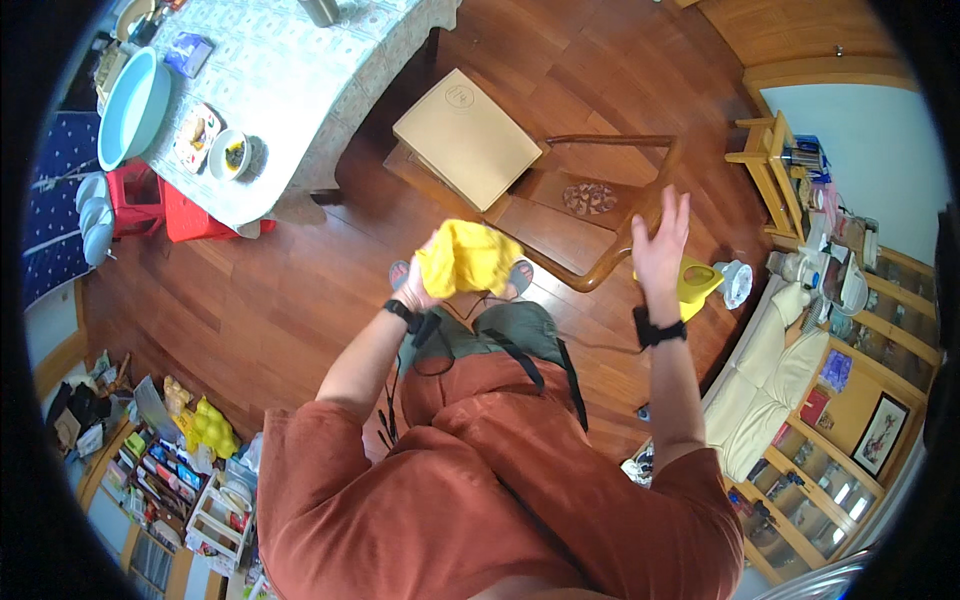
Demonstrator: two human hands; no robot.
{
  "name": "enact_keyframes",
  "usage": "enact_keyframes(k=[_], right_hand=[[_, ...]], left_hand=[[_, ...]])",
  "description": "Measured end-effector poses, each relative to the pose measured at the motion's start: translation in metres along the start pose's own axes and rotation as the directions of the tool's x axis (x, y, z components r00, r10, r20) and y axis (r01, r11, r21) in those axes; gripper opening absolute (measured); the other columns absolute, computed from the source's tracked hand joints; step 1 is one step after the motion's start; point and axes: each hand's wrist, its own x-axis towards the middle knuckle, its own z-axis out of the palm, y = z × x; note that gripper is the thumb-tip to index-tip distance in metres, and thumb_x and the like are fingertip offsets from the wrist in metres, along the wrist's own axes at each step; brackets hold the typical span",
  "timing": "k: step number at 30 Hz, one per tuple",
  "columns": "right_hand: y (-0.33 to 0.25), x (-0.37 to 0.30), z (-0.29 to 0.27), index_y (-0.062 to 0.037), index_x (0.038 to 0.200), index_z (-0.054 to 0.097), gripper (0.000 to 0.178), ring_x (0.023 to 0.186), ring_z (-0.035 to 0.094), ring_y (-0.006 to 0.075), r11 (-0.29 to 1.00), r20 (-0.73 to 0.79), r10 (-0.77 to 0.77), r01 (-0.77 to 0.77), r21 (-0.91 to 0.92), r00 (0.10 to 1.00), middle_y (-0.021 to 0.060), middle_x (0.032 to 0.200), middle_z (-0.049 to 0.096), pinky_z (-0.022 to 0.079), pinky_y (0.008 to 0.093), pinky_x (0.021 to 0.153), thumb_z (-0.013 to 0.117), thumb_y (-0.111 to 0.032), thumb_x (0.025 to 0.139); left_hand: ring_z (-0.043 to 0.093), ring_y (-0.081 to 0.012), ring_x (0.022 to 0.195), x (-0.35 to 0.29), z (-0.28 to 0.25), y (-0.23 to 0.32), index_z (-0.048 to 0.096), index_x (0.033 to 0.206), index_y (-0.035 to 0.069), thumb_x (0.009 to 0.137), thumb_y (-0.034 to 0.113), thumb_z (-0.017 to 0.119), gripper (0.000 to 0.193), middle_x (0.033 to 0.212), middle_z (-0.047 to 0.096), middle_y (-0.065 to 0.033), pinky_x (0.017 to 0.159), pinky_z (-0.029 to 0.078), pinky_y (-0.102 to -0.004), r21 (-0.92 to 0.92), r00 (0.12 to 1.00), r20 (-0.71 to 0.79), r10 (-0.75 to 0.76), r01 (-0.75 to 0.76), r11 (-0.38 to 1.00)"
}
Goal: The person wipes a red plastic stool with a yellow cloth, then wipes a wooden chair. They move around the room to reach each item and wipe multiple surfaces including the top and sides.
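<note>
A crumpled yellow cloth (468,258) hangs from my left hand (417,287), whose fingers are partly hidden behind it. Off to the right, my right hand (660,250) is raised with its fingers apart and nothing in it. Just beyond that hand is the curved rail of a wooden chair (590,278); I cannot tell whether they touch. A flat-topped cardboard box (468,138) sits at the chair's far left side. Between the rails shows a small dark patterned patch (590,199).
At the far left, a table with a patterned cloth (290,80) bears a light-blue basin (135,108) and a bowl (230,155). Red stools (195,215) stand below it. A yellow plastic stool (697,285), a small bin (736,285) and a cream sofa (765,375) are on the right.
</note>
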Motion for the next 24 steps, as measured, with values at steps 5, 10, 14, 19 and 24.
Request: enact_keyframes(k=[5, 10, 14, 19, 24], right_hand=[[0.030, 0.041, 0.053, -0.0117, 0.169, 0.030, 0.089, 0.155, 0.032, 0.0527, 0.981, -0.001, 0.156, -0.155, 0.117, 0.988, 0.0353, 0.168, 0.027, 0.031, 0.0567, 0.127, 0.078, -0.019, 0.094], [0.039, 0.039, 0.059, -0.0136, 0.161, 0.044, 0.080, 0.151, 0.040, 0.0481, 0.994, 0.027, 0.108, -0.108, 0.014, 0.994, 0.0302, 0.161, 0.040, 0.036, 0.0555, 0.125, 0.076, -0.004, 0.088], [0.034, 0.043, 0.059, -0.0135, 0.158, 0.049, 0.074, 0.150, 0.040, 0.0466, 0.987, 0.053, 0.155, -0.156, 0.023, 0.986, 0.0290, 0.161, 0.040, 0.035, 0.0533, 0.125, 0.075, -0.004, 0.089], [0.022, 0.045, 0.054, -0.0151, 0.156, 0.051, 0.070, 0.151, 0.039, 0.0468, 0.978, 0.049, 0.198, -0.201, 0.063, 0.979, 0.0290, 0.163, 0.037, 0.035, 0.0528, 0.125, 0.072, -0.004, 0.090], [0.020, 0.044, 0.051, -0.0156, 0.156, 0.051, 0.069, 0.152, 0.037, 0.0498, 0.971, 0.051, 0.221, -0.224, 0.086, 0.974, 0.0330, 0.163, 0.033, 0.036, 0.0537, 0.124, 0.071, -0.007, 0.090]], left_hand=[[0.074, -0.0285, 0.114, 0.129, -0.104, 0.010, 0.067, 0.139, 0.008, 0.109, 0.060, 0.052, 0.061, 0.129, 0.076, -0.0106, 0.100, 0.060, -0.0439, 0.044, 0.987, -0.094, 0.134, -0.130, 0.990], [0.071, -0.0169, 0.103, 0.293, -0.194, -0.057, 0.069, 0.136, 0.005, 0.110, 0.048, 0.058, 0.051, 0.114, 0.076, -0.0044, 0.094, 0.055, -0.0309, 0.413, 0.956, -0.194, 0.218, -0.122, 0.902], [0.068, -0.0164, 0.100, 0.303, -0.188, -0.086, 0.077, 0.117, 0.002, 0.104, 0.030, 0.063, 0.034, 0.107, 0.076, -0.0030, 0.091, 0.052, -0.0305, 0.720, 0.906, -0.224, 0.359, -0.094, 0.688], [0.067, -0.0228, 0.110, 0.228, -0.103, -0.102, 0.069, 0.129, -0.001, 0.109, 0.031, 0.056, 0.041, 0.129, 0.071, -0.0100, 0.097, 0.054, -0.0359, 0.642, 0.935, -0.163, 0.314, -0.141, 0.753], [0.043, -0.0339, 0.154, 0.148, -0.028, -0.147, 0.069, 0.134, -0.001, 0.110, 0.027, 0.058, 0.038, 0.149, 0.064, -0.0193, 0.127, 0.033, -0.0423, 0.934, 0.911, 0.017, 0.412, -0.162, 0.318]])
